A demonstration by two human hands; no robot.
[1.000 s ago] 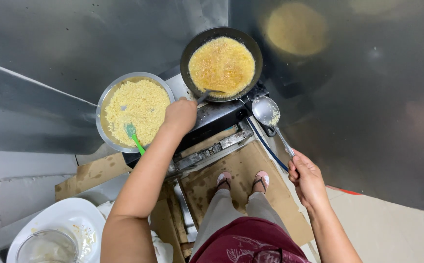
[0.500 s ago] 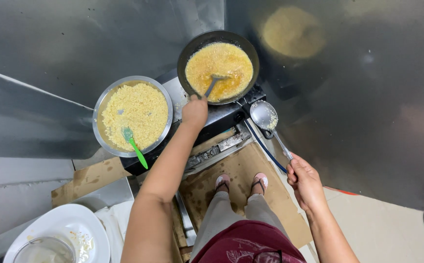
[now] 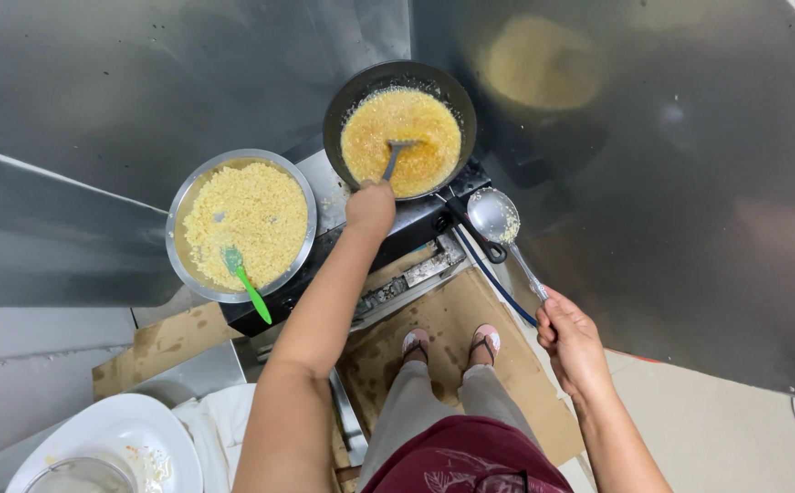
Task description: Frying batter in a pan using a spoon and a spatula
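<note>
The left hand (image 3: 371, 206) grips the handle of a dark spatula (image 3: 396, 157) whose blade rests in yellow batter inside a round black frying pan (image 3: 354, 99) on a black stove (image 3: 416, 224). The right hand (image 3: 569, 333) is closed around the handle of a silver metal ladle (image 3: 494, 215), its bowl just beside the pan's handle. Left of the pan, a round metal bowl (image 3: 181, 196) of yellow crumbly mixture holds a green spatula (image 3: 246, 283). Brown cardboard (image 3: 457, 319) lies under the person's sandalled feet; a white plate (image 3: 105, 434) sits at lower left.
</note>
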